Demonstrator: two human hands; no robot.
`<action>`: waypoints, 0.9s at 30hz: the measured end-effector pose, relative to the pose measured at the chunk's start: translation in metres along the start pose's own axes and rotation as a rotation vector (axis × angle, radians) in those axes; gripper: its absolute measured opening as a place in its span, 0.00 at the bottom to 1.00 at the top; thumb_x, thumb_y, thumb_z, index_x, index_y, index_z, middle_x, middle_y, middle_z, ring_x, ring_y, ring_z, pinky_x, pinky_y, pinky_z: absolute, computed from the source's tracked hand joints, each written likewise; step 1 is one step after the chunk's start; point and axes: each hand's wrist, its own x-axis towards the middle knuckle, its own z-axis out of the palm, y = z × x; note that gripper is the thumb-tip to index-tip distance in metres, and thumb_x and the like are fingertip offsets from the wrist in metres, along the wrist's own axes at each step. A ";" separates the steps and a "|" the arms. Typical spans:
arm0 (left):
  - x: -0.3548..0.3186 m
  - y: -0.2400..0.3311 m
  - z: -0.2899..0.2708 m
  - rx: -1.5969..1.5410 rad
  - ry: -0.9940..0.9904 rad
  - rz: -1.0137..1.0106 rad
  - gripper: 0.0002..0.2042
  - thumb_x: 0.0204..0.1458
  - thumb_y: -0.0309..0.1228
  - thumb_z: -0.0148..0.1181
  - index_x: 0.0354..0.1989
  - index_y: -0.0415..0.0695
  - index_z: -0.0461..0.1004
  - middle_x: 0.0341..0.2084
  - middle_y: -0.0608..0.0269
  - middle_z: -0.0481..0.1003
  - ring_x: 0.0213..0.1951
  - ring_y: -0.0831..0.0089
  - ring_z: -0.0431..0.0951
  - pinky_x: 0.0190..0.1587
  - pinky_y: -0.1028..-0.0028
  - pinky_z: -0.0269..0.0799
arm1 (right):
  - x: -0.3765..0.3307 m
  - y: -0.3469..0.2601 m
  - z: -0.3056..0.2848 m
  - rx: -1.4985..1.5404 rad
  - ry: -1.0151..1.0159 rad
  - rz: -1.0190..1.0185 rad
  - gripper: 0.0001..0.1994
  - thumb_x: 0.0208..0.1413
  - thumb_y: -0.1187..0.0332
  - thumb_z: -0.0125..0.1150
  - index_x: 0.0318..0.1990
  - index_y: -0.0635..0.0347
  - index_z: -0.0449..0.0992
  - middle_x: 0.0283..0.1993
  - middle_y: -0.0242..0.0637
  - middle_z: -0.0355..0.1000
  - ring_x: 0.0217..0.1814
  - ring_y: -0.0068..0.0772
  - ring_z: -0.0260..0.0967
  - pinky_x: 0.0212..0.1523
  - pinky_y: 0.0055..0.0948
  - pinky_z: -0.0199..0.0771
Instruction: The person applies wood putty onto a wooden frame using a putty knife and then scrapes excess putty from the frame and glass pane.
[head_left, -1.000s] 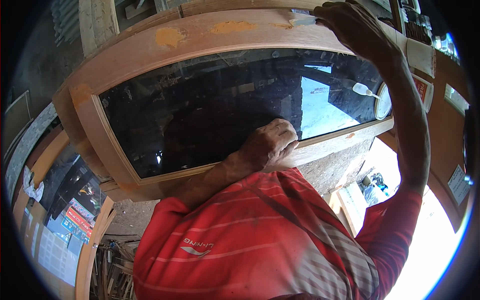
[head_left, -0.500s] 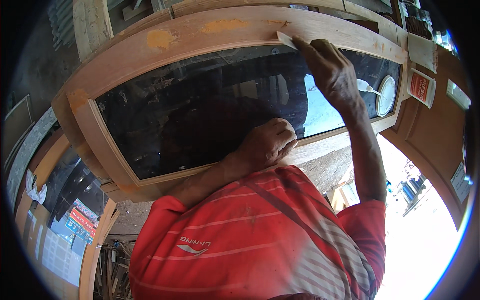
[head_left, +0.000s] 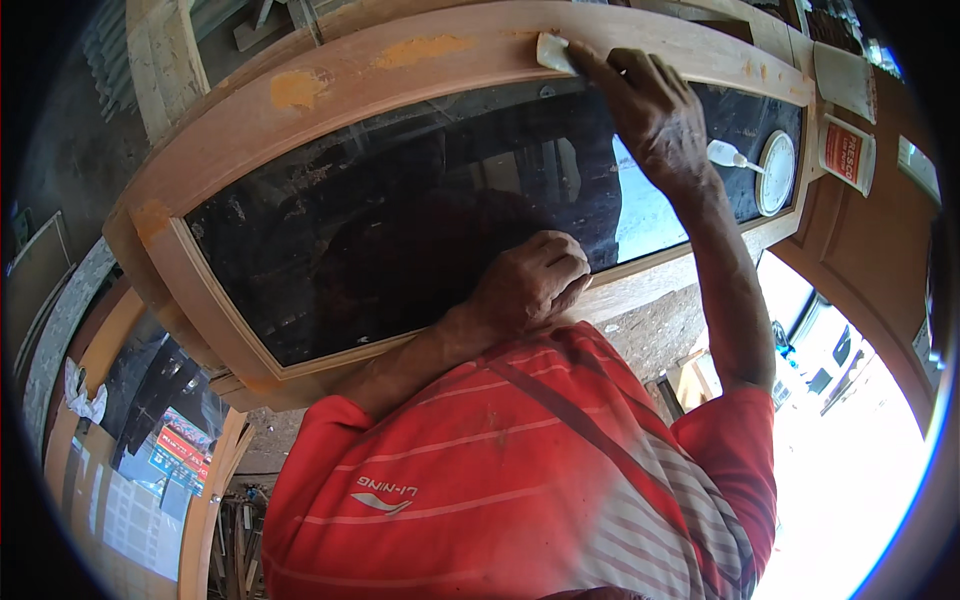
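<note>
A wooden door frame [head_left: 330,85] with a dark glass pane [head_left: 380,230] lies flat in front of me. My right hand [head_left: 655,115] reaches to the far rail and presses a small pale flat piece [head_left: 555,52] against the wood. Orange filler patches [head_left: 420,48] mark that rail further left. My left hand [head_left: 530,285] is closed in a fist and rests on the near rail at the glass edge; nothing shows in it. My red striped shirt fills the lower middle of the view.
On the pane's right end lie a round white lid [head_left: 775,172] and a small white nozzle bottle [head_left: 725,155]. A white tub with an orange label [head_left: 848,155] stands on the frame's right end. Another wooden door [head_left: 870,250] is at the right, and a framed glass panel [head_left: 130,400] at the lower left.
My right hand has slid left along the far rail, from the right corner toward the middle, with the pale piece. My left fist has stayed on the near rail.
</note>
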 end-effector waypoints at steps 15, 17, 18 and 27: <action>-0.005 -0.001 0.001 0.027 0.017 -0.004 0.07 0.54 0.25 0.73 0.38 0.42 0.79 0.39 0.59 0.80 0.47 0.57 0.83 0.48 0.61 0.84 | -0.009 -0.025 -0.012 0.106 -0.040 0.173 0.26 0.64 0.77 0.60 0.68 0.44 0.77 0.40 0.35 0.72 0.43 0.38 0.74 0.47 0.40 0.79; -0.004 0.000 0.001 0.020 0.013 0.003 0.08 0.54 0.24 0.73 0.38 0.42 0.79 0.39 0.59 0.80 0.46 0.57 0.83 0.48 0.61 0.84 | -0.011 -0.028 -0.006 0.085 -0.001 0.100 0.29 0.59 0.77 0.62 0.69 0.44 0.76 0.41 0.34 0.71 0.44 0.39 0.74 0.51 0.40 0.77; -0.003 0.001 0.000 0.015 0.013 0.010 0.08 0.54 0.24 0.73 0.38 0.42 0.79 0.39 0.59 0.80 0.46 0.57 0.83 0.48 0.61 0.84 | -0.011 -0.026 -0.003 0.066 -0.001 0.095 0.31 0.56 0.76 0.63 0.70 0.44 0.76 0.43 0.34 0.71 0.46 0.40 0.74 0.53 0.40 0.76; 0.000 0.001 -0.001 0.011 0.015 0.001 0.08 0.53 0.22 0.72 0.38 0.42 0.80 0.39 0.60 0.80 0.46 0.57 0.83 0.47 0.61 0.84 | -0.005 0.000 -0.004 -0.040 -0.034 0.038 0.30 0.58 0.75 0.65 0.69 0.42 0.77 0.45 0.32 0.75 0.52 0.36 0.76 0.57 0.38 0.78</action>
